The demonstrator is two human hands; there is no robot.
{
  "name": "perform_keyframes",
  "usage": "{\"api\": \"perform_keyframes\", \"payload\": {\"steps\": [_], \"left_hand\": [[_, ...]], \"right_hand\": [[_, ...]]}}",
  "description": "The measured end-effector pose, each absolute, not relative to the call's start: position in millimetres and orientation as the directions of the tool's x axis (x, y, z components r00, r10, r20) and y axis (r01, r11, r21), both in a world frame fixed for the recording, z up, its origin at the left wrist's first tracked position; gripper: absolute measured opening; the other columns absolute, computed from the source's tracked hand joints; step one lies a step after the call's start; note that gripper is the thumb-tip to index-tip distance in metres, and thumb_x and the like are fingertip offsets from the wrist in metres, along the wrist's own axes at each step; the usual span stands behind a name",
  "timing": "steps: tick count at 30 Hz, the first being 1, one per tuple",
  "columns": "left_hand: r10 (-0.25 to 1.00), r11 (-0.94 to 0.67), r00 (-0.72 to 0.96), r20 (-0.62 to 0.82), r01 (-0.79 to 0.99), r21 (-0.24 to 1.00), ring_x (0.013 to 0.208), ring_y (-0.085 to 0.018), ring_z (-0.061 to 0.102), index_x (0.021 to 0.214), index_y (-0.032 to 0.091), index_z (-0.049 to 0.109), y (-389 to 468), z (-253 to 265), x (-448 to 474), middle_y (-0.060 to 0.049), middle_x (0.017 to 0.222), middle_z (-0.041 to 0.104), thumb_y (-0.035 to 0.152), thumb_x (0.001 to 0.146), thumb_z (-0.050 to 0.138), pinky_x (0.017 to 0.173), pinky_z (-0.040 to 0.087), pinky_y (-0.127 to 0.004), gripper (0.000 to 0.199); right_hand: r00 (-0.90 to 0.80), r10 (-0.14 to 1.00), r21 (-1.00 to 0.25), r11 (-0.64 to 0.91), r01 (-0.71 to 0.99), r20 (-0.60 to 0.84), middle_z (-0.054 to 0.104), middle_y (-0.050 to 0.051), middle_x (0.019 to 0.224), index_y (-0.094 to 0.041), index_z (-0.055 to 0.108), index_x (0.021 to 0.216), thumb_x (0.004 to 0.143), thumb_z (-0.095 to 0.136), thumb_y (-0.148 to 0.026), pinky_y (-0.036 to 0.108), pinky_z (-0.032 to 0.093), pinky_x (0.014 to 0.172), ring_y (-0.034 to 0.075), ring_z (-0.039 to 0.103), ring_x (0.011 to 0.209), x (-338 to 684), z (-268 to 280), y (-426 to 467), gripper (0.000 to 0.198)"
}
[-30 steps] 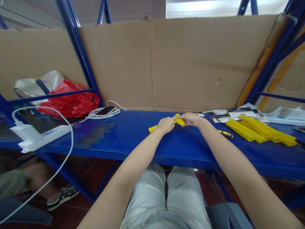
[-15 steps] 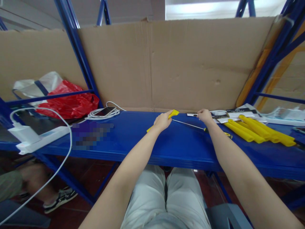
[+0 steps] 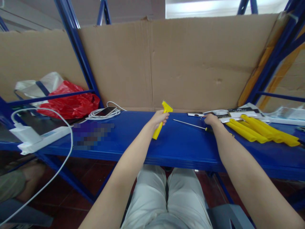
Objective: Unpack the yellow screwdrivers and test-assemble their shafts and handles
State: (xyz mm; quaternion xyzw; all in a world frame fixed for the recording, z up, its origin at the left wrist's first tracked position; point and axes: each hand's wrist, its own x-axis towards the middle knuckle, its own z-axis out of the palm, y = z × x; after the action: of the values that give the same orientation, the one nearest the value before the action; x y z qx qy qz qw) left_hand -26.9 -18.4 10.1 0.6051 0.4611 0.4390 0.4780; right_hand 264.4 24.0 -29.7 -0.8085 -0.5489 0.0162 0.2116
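My left hand (image 3: 161,119) is closed around the handle of a yellow scraper (image 3: 157,131), holding it above the blue table with its wide head pointing up and away. My right hand (image 3: 211,119) has its fingers curled down at the table top, by some tiny dark pieces; what is in the fingertips is hidden. Between the hands lies a long screwdriver (image 3: 190,124), its shaft towards the left and its handle partly covered by my right wrist. Just behind my right hand is a small white-and-black packet (image 3: 195,114).
Several yellow handles (image 3: 259,129) lie at the right, in front of flat printed packets (image 3: 243,114). A power strip (image 3: 45,140) with a white charger and cable, a phone (image 3: 106,111) and a red bag (image 3: 71,101) are on the left. Cardboard (image 3: 190,63) stands behind the table.
The scraper has turned from lying nearly flat to more upright, its head now pointing away. My right hand has moved slightly right and towards me, its fingers lower on the table.
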Motion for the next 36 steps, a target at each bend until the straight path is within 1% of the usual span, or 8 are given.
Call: {"api": "perform_keyframes", "payload": {"steps": [3,7,11,15,22,29,33,36], "left_hand": [[0.954,-0.022,0.300,-0.026,0.154,0.988,0.033,-0.002,0.031,0.081,0.018,0.046,-21.0,7.3,-25.8,0.010,0.049,0.037,0.008,0.083,0.048,0.036,0.023,-0.014,0.011],[0.917,0.061,0.377,-0.127,0.183,0.981,0.033,-0.002,0.030,0.079,0.018,0.045,-21.8,4.0,-23.6,0.009,0.051,0.039,0.006,0.084,0.045,0.036,0.022,-0.015,0.013],[0.889,0.109,0.424,-0.172,0.168,0.980,0.033,-0.002,0.029,0.076,0.018,0.042,-20.7,2.6,-22.4,0.009,0.051,0.038,0.006,0.085,0.043,0.035,0.021,-0.014,0.015],[0.864,0.134,0.469,-0.186,0.142,0.981,0.032,-0.002,0.029,0.074,0.019,0.040,-20.0,2.0,-21.9,0.010,0.049,0.036,0.006,0.086,0.042,0.034,0.021,-0.014,0.018],[0.846,0.146,0.494,-0.201,0.148,0.978,0.032,-0.001,0.028,0.075,0.018,0.040,-21.9,1.4,-20.0,0.010,0.049,0.037,0.005,0.086,0.042,0.034,0.021,-0.014,0.017],[0.849,0.148,0.487,-0.206,0.156,0.977,0.031,-0.001,0.028,0.077,0.018,0.042,-28.5,5.1,-18.6,0.009,0.048,0.039,0.004,0.087,0.041,0.034,0.020,-0.014,0.017],[0.847,0.151,0.490,-0.205,0.148,0.977,0.032,-0.001,0.028,0.078,0.018,0.042,-29.9,6.0,-18.5,0.009,0.048,0.038,0.003,0.086,0.041,0.035,0.019,-0.014,0.017],[0.846,0.150,0.490,-0.207,0.153,0.977,0.032,-0.002,0.028,0.078,0.018,0.043,-30.5,6.2,-18.2,0.009,0.048,0.038,0.003,0.086,0.041,0.035,0.019,-0.014,0.017]], "right_hand": [[0.458,0.881,-0.284,-0.412,0.866,0.118,0.054,0.016,0.129,-0.026,0.061,0.125,0.079,0.050,-0.017,0.052,0.040,0.095,0.033,0.048,0.120,261.7,-28.0,22.6,0.048],[0.422,0.902,-0.206,-0.397,0.895,0.095,0.046,0.018,0.137,-0.022,0.054,0.133,0.084,0.045,-0.018,0.050,0.036,0.099,0.033,0.040,0.127,253.4,-26.0,18.4,0.050],[0.407,0.911,-0.155,-0.393,0.906,0.071,0.039,0.019,0.141,-0.022,0.049,0.137,0.087,0.041,-0.021,0.054,0.032,0.101,0.035,0.032,0.132,246.5,-25.4,14.7,0.050],[0.403,0.913,-0.144,-0.391,0.909,0.063,0.038,0.018,0.142,-0.024,0.049,0.136,0.088,0.041,-0.022,0.056,0.030,0.101,0.035,0.031,0.133,242.0,-23.5,11.3,0.049],[0.406,0.908,-0.142,-0.390,0.910,0.105,0.044,0.021,0.136,-0.017,0.057,0.128,0.085,0.043,-0.018,0.054,0.035,0.098,0.035,0.039,0.128,239.7,-21.9,9.7,0.045],[0.373,0.914,-0.109,-0.359,0.927,0.160,0.051,0.019,0.131,-0.016,0.062,0.118,0.084,0.046,-0.021,0.053,0.038,0.096,0.034,0.046,0.122,239.5,-23.0,11.6,0.038],[0.381,0.910,-0.132,-0.363,0.922,0.164,0.057,0.018,0.125,-0.014,0.063,0.113,0.087,0.043,-0.024,0.052,0.038,0.096,0.033,0.050,0.119,239.4,-21.2,10.4,0.034],[0.392,0.908,-0.143,-0.373,0.917,0.146,0.061,0.017,0.120,-0.014,0.064,0.108,0.086,0.045,-0.022,0.050,0.038,0.096,0.031,0.053,0.116,238.5,-19.0,8.2,0.031]]}}
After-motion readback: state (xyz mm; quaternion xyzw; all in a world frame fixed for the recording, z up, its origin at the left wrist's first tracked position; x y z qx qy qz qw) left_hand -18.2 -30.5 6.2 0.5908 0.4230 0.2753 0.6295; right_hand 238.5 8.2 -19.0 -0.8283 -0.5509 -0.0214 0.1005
